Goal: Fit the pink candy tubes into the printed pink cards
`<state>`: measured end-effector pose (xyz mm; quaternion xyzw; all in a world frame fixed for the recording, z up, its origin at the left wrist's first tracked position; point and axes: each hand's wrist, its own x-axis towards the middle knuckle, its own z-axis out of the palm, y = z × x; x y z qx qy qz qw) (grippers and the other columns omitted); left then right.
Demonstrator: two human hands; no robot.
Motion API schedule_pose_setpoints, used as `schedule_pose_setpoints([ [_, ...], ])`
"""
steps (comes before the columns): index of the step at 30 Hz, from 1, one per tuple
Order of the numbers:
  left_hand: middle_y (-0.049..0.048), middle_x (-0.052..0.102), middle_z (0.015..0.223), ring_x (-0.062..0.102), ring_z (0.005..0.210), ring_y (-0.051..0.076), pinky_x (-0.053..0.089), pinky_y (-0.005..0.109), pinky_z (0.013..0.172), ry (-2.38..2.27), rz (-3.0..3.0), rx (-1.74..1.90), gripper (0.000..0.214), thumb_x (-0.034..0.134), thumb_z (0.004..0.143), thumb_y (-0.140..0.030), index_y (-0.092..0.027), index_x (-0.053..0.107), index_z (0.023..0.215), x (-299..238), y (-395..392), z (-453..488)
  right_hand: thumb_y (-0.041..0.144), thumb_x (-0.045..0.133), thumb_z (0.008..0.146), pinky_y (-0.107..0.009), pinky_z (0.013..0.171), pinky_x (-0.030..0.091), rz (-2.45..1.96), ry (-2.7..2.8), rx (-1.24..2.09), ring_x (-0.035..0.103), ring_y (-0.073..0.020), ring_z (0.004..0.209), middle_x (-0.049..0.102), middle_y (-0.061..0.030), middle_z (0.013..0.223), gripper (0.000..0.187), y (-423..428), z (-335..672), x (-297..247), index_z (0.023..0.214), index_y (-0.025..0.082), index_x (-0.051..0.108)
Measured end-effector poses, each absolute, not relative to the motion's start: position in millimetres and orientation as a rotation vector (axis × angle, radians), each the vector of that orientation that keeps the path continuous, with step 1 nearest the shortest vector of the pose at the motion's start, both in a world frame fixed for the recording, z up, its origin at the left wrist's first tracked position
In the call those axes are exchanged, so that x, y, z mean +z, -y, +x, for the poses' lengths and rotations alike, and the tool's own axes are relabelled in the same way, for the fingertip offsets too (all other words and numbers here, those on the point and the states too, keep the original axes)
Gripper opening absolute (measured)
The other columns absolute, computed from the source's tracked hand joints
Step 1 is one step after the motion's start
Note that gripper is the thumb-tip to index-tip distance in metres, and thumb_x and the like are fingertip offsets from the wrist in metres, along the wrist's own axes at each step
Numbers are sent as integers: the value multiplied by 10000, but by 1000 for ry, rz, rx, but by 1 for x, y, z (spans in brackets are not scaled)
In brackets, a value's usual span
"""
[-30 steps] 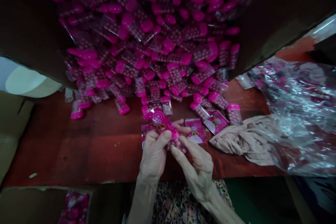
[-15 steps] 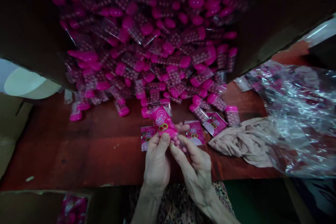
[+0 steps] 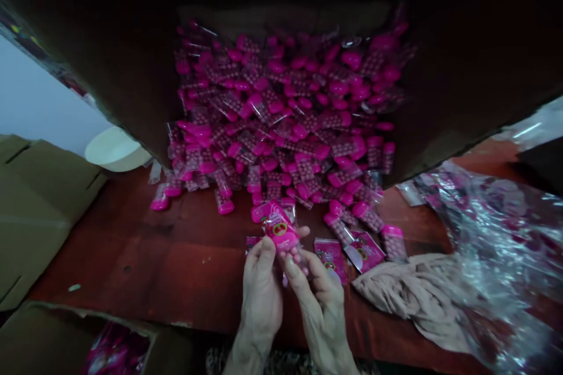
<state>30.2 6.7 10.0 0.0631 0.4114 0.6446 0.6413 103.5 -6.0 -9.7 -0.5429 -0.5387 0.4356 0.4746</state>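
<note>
In front of me I hold a small clear candy bottle point(image 3: 295, 254) of pink balls, with a pink printed sleeve label point(image 3: 278, 226) over its upper end. My left hand point(image 3: 263, 287) pinches the label between thumb and fingers. Thumb and fingers of my right hand point(image 3: 317, 299) are closed round the bottle's lower part, one fingertip showing beyond the label. Flat printed labels point(image 3: 329, 259) lie on the table just right of my hands, and another peeks out behind my left hand.
A large cardboard box point(image 3: 440, 70) lies open towards me, pink-capped bottles point(image 3: 272, 123) spilling onto the red-brown table point(image 3: 145, 258). At right are a crumpled cloth point(image 3: 417, 299) and clear plastic bag point(image 3: 497, 246). A pale bowl point(image 3: 115, 149) stands left; a lower box point(image 3: 44, 340) holds pink packs.
The view has tilted up and shifted left, showing more of the box. Both hands keep hold of the bottle and label; the label sits slightly more tilted.
</note>
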Motion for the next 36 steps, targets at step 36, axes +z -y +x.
schedule_pose_setpoints([
  [36, 91, 731, 830, 618, 879, 306, 492, 448, 744, -1820, 280, 1658, 386, 556, 697, -588, -223, 679, 669, 11, 62, -48, 356, 620, 789, -323, 661, 511, -1503, 1668, 581, 638, -192, 652, 696, -49, 765, 194, 20, 164, -14, 882, 198, 685],
])
